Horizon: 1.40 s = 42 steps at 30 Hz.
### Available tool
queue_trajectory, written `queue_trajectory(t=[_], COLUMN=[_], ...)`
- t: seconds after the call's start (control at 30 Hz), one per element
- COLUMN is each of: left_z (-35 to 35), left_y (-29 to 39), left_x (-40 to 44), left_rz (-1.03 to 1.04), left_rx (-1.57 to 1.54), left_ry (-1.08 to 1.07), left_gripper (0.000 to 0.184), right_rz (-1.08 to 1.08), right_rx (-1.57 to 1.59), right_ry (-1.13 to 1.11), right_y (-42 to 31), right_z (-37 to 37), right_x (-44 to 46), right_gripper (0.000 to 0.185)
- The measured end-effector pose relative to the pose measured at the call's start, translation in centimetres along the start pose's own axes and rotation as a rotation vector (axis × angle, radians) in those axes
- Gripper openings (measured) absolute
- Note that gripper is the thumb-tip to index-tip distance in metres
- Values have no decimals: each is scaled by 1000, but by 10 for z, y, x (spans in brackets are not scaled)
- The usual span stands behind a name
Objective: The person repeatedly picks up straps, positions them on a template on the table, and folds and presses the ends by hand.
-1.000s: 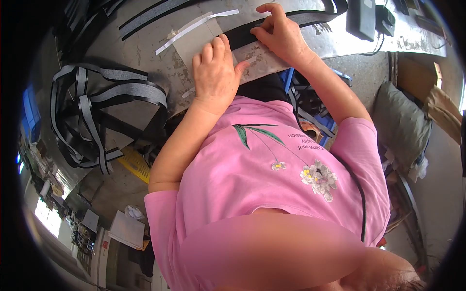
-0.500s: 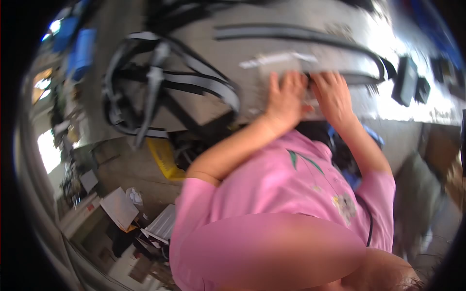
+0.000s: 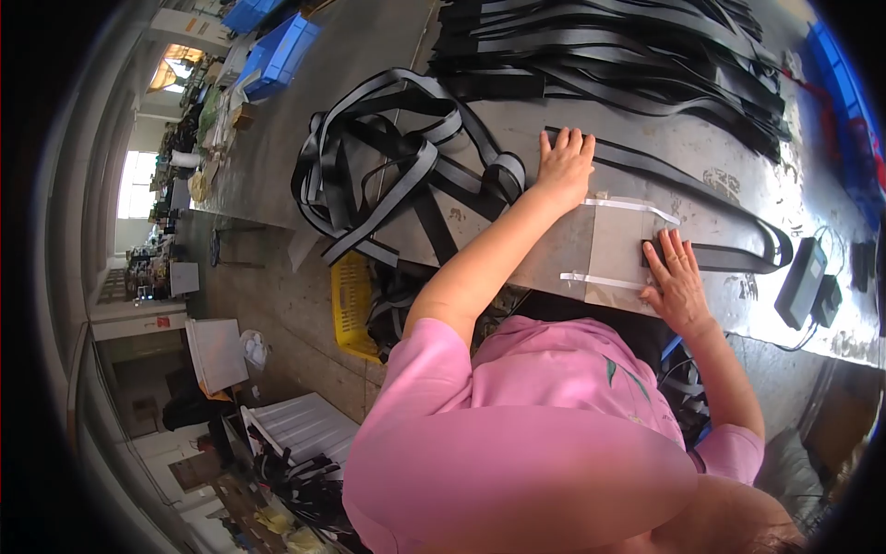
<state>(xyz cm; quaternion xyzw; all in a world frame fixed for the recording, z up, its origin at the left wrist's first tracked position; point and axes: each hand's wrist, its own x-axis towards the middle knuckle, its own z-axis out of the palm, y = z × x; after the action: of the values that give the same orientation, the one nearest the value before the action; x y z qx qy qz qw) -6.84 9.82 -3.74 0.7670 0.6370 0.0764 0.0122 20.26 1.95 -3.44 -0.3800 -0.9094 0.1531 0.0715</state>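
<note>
A black strap with a grey stripe (image 3: 688, 173) lies on the metal table in a long loop bending round at the right. My left hand (image 3: 565, 174) lies flat with fingers outstretched, its fingertips at the strap's upper end. Lower and to the right, my right hand (image 3: 681, 282) rests flat with fingers spread, touching the strap's other end. Between the hands is a tan board or sheet (image 3: 614, 245) crossed by two white tape strips. A tangled heap of similar striped strap (image 3: 420, 171) sits left of my left hand.
Many striped straps (image 3: 628, 55) are piled along the far side of the metal table (image 3: 351, 46). A black adapter-like box (image 3: 801, 282) with a cable is near the right edge. Blue bins (image 3: 281, 55) stand at the far left, and a yellow crate (image 3: 353, 309) sits below the table edge.
My hands were close together near the white tape; now they are apart, the left further up and the right lower and to the right. The view has shifted and become sharper.
</note>
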Motion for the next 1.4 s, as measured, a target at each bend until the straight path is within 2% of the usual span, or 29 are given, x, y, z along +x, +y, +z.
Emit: queue_trajectory(t=[0.1,0.13,0.17,0.23,0.27,0.37,0.47,0.57,0.63,0.67,0.7,0.73,0.8,0.93,1.17,1.4], left_z=[-2,1,5,16,18,15,-4,-8,-6,-3,2,7,17,22,19,20], left_y=[-1,-4,-7,-5,-4,7,34,55,59,60,61,63,71,96,112,111], left_x=[5,7,10,19,20,23,8,-14,-32,-37,-40,-45,-56,-78,-97,-92], left_rz=[-30,-31,-35,-24,-29,63,282,475,511,487,461,433,425,490,347,341], left_rx=[-40,-44,-56,-109,-147,-214,-216,-159,-106,-116,-129,-179,-233,-307,-331,-263], left_ry=[-19,-24,8,111,147,280,358,382,299,285,274,231,192,74,-179,-150], left_gripper=[46,46,43,36,34,31,34,37,37,37,38,43,58,67,69,72], right_rz=[-143,-90,-111,179,266,402,198,15,-149,-148,-149,-134,22,133,147,139], right_rx=[40,19,-7,-146,-372,-310,-24,-112,-46,16,50,22,168,106,73,70], right_ry=[14,9,142,175,259,397,441,349,271,146,165,136,8,-29,-20,41], right_y=[30,41,70,112,119,111,62,38,48,52,51,48,40,56,60,63], right_z=[-2,-11,-3,-14,-22,-33,-46,-52,-39,-33,-27,-28,-29,-22,-19,-13], right_x=[0,1,-2,2,4,18,47,66,64,60,53,45,30,15,17,17], right_gripper=[68,65,60,47,42,44,61,63,34,19,16,18,22,25,25,24])
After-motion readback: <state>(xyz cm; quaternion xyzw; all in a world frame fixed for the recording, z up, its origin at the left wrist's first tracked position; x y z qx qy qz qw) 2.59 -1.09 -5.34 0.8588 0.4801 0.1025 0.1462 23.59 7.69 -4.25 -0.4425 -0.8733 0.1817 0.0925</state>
